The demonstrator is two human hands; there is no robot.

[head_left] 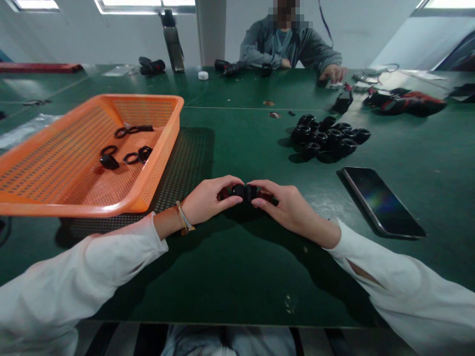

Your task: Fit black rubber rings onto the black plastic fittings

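Between my two hands, just above the green table (237, 277), is a small black round part (244, 192) with a ridged or stepped middle. My left hand (211, 199) pinches its left end between thumb and fingers. The right end is gripped the same way by my right hand (284, 203). Whether it is one piece or two pieces joined, I cannot tell. To the left, an orange basket (163, 163) holds several black rings and a black cap-like part (109, 161). A pile of black round hollow parts (326, 137) sits beyond my right hand.
A phone (382, 200) lies right of my right hand. Across the table sits a person (285, 44), one hand on the tabletop. Along the far side are a tall dark bottle-like object (172, 47), a small white roll (203, 75), black tools (152, 66) and a red-black bundle (411, 103).
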